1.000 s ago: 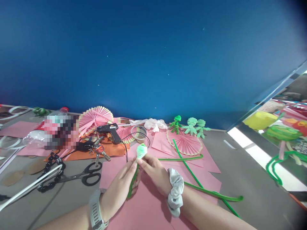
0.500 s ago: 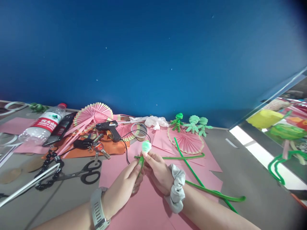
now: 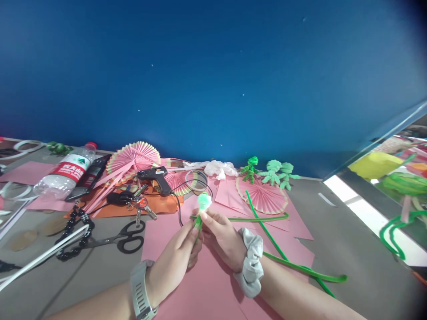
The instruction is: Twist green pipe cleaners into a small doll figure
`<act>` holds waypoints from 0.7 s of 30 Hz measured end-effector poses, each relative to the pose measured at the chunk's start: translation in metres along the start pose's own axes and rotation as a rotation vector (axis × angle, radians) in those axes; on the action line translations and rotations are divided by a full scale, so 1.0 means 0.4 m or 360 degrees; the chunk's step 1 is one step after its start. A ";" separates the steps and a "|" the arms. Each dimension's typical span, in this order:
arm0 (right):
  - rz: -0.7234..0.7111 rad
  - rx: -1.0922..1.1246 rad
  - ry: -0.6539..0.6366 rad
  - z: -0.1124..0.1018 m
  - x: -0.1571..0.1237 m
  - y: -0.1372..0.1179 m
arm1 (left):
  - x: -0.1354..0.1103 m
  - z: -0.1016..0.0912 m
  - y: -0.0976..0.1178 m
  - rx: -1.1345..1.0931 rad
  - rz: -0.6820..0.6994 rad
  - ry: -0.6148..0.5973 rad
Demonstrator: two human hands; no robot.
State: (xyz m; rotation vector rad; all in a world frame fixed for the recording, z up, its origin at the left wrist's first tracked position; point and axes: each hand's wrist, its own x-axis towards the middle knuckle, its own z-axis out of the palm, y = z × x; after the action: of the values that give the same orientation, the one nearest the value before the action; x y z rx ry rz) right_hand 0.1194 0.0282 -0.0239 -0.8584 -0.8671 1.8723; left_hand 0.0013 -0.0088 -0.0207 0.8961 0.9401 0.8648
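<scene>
Over the pink paper [image 3: 207, 289], both my hands hold one small pipe cleaner piece [image 3: 204, 202]. It has a pale mint coiled ball on top and darker green strands below. My left hand [image 3: 178, 251] is closed around the green lower strands. With thumb and fingers, my right hand [image 3: 223, 235] pinches it just under the ball; the fingertips partly hide the join. Loose green pipe cleaners [image 3: 267, 227] lie crossed to the right, one running behind my right hand. Several finished green pipe cleaner figures [image 3: 272, 172] stand at the back near the wall.
To the left lie black scissors [image 3: 130, 238], keys [image 3: 143, 206], a beaded bracelet [image 3: 71, 235] and a plastic bottle [image 3: 68, 173]. A glue gun [image 3: 156, 177], pink paper fans [image 3: 133, 162] and a tape roll [image 3: 196, 181] sit further back. The blue wall [image 3: 213, 89] borders the table.
The whole view has shifted slightly, so things appear a little further right. Both hands keep their grip on the pipe cleaner piece, with barely any movement.
</scene>
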 end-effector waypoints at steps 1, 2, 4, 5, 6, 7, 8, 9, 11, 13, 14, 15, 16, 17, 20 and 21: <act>0.0008 -0.0021 -0.0005 0.001 -0.002 0.001 | -0.001 0.000 0.002 0.0010 0.0020 0.0012; 0.0009 -0.0041 -0.0009 0.002 -0.003 0.002 | -0.002 0.000 0.003 0.0022 0.0040 0.0022; -0.0010 -0.0076 -0.0001 0.001 -0.005 0.004 | -0.002 0.000 0.001 0.0053 0.0048 0.0006; -0.0025 -0.0092 0.0010 -0.001 -0.005 0.005 | 0.000 -0.001 -0.001 0.0073 0.0039 -0.0009; -0.0040 -0.0106 0.0022 -0.002 -0.005 0.005 | 0.001 -0.002 -0.003 0.0093 0.0025 -0.0024; -0.0053 -0.0118 0.0036 -0.004 -0.005 0.006 | 0.003 -0.003 -0.006 0.0112 0.0008 -0.0037; -0.0066 -0.0129 0.0049 -0.005 -0.005 0.006 | 0.004 -0.004 -0.008 0.0130 -0.0003 -0.0046; -0.0079 -0.0140 0.0060 -0.006 -0.005 0.006 | 0.006 -0.004 -0.010 0.0142 -0.0010 -0.0054; -0.0098 -0.0162 0.0074 -0.007 -0.004 0.006 | 0.007 -0.004 -0.012 0.0146 -0.0011 -0.0058; -0.0106 -0.0187 0.0082 -0.007 -0.003 0.005 | 0.007 -0.002 -0.011 0.0145 -0.0019 -0.0052; -0.0107 -0.0200 0.0086 -0.007 -0.003 0.004 | 0.007 0.000 -0.010 0.0149 -0.0023 -0.0048; -0.0108 -0.0212 0.0089 -0.006 -0.002 0.004 | 0.006 0.001 -0.008 0.0157 -0.0023 -0.0044; -0.0108 -0.0223 0.0091 -0.006 -0.001 0.003 | 0.006 0.003 -0.007 0.0172 -0.0019 -0.0040; -0.0107 -0.0235 0.0094 -0.007 0.000 0.003 | 0.005 0.005 -0.006 0.0196 -0.0014 -0.0038; -0.0115 -0.0278 0.0099 -0.006 0.000 0.001 | 0.000 0.011 0.000 0.0287 0.0024 -0.0011; -0.0122 -0.0300 0.0099 -0.005 0.000 -0.001 | -0.003 0.012 0.003 0.0314 0.0046 0.0009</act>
State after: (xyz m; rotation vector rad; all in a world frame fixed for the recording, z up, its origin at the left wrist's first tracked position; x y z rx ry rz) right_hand 0.1212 0.0287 -0.0248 -0.9790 -1.0350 1.7084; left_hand 0.0051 -0.0107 -0.0176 1.0791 1.0325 0.8091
